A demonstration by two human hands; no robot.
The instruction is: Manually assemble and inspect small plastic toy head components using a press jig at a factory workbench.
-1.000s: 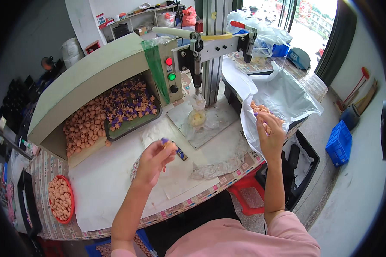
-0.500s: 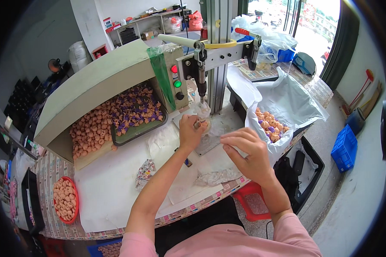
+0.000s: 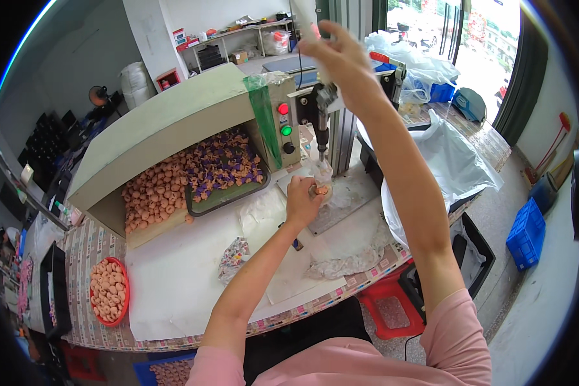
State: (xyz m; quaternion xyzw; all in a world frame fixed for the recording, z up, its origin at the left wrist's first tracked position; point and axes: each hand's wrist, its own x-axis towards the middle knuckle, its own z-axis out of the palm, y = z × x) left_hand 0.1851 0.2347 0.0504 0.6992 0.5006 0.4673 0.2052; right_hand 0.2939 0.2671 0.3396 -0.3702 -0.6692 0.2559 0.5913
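My right hand (image 3: 350, 61) is raised at the top, somewhat smeared, its fingers around the pale lever handle (image 3: 304, 19) of a toggle clamp, which stands up. Below, the clamp's dark plunger (image 3: 322, 132) points down at a clear fixture wrapped in plastic film (image 3: 323, 168). My left hand (image 3: 304, 201) is closed at this fixture, pinching a small peach-coloured piece (image 3: 321, 190) that is mostly hidden by the fingers. Under the fixture lies a metal base plate (image 3: 344, 211).
A beige hooded machine (image 3: 167, 128) at left covers heaped peach rounds (image 3: 154, 193) and a dark tray (image 3: 228, 193) of peach-and-purple pieces. A red basket (image 3: 127, 299) of rounds stands near left. At right is a bin lined with white plastic (image 3: 424, 161). Crumpled film (image 3: 347, 264) lies near the front edge.
My right hand has gone from beside the fixture up to the lever handle. The lever has swung from lying sideways to upright. My left hand stays at the fixture; the whole view has shifted.
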